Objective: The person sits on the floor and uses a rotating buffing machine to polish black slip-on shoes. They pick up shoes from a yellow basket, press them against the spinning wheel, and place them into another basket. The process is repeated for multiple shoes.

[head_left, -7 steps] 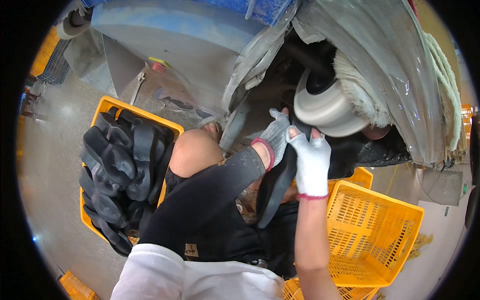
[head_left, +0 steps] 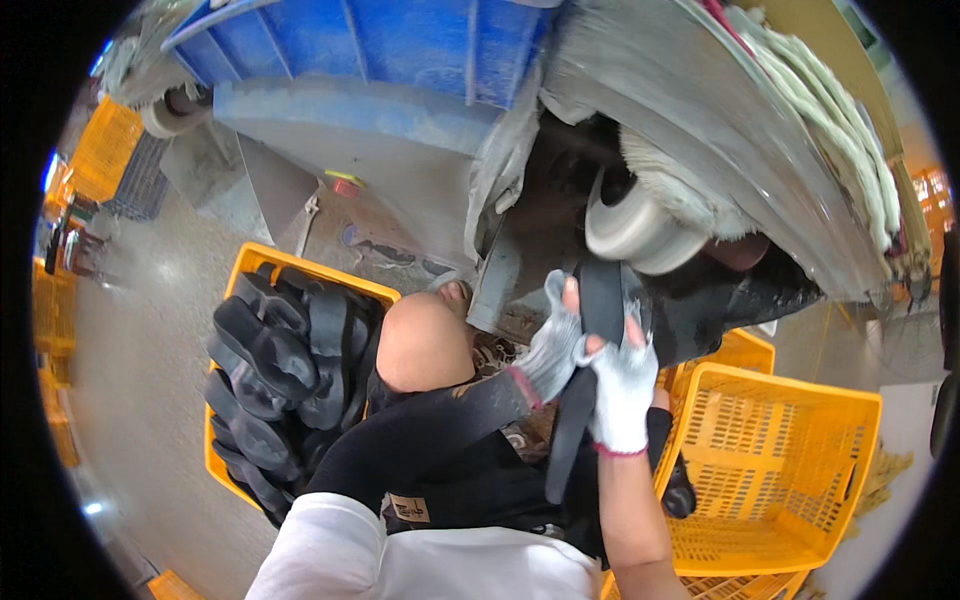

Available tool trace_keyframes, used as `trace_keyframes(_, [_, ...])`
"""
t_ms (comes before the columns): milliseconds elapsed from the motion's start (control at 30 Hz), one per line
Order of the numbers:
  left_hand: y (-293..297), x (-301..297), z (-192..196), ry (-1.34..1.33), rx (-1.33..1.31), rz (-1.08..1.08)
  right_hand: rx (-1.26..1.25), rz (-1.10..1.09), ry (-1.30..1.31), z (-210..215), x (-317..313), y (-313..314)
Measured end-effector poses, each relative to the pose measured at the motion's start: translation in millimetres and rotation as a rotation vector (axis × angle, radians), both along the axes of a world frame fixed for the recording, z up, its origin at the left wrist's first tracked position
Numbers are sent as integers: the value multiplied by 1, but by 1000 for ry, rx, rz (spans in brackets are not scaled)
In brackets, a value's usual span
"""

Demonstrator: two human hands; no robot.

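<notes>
Both gloved hands risen slightly toward grey wheel (head_left: 640, 232) at upper centre; left hand (head_left: 552, 345) and right hand (head_left: 622, 385) clamped on black rubber strip (head_left: 588, 370), frame centre.

Grey, glossy concrete floor (head_left: 140, 350) with pale glare spots. Large blue machine housing (head_left: 400, 50) overhead, dusty grey metal below. Yellow slatted crates (head_left: 790, 470) right, another yellow crate (head_left: 290, 262) left, more stacked orange-yellow crates (head_left: 100, 150) far left.
</notes>
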State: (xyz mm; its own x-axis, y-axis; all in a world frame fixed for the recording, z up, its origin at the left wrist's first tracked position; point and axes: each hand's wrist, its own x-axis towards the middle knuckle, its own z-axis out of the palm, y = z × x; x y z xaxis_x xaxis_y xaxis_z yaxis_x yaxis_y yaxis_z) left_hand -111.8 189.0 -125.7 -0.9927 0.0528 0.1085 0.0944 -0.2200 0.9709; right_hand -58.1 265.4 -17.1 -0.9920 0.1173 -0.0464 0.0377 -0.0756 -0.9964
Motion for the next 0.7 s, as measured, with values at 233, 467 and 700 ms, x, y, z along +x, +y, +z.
trace_keyframes(233, [-187, 110, 22, -396, -138, 262, -124, 391, 342, 9, 60, -23])
trace_keyframes(467, [-404, 207, 56, -716, -106, 822, -812, -233, -89, -49, 122, 194])
trace_keyframes(700, [-413, 197, 23, -674, -946, 800, 1025, 71, -1037, -242, 214, 407])
